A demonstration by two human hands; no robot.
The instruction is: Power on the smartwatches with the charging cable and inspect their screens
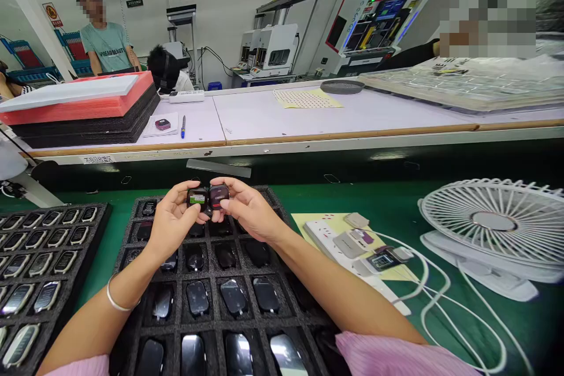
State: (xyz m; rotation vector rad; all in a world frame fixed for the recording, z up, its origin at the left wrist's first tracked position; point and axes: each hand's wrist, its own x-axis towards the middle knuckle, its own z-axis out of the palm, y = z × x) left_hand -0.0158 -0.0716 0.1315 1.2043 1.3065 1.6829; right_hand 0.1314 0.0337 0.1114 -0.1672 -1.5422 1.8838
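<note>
My left hand [174, 214] grips a dark smartwatch body [197, 198] with a lit screen showing a green band. Right beside it, my right hand [242, 205] pinches a second dark smartwatch body [218, 195], its screen dark with a small red mark. The two pieces are held side by side, close together, above the far part of a black foam tray [205, 276]. Several dark, rounded watch bodies lie in the tray's compartments below my wrists. My fingers partly cover both held pieces.
Left, another foam tray [94, 258] holds pale-framed watch bodies. A power strip [328, 241] with chargers and white cables lies right, near a white fan [489, 229]. Beyond is a raised shelf [255, 120] with stacked foam [88, 103]. Other people are in the background.
</note>
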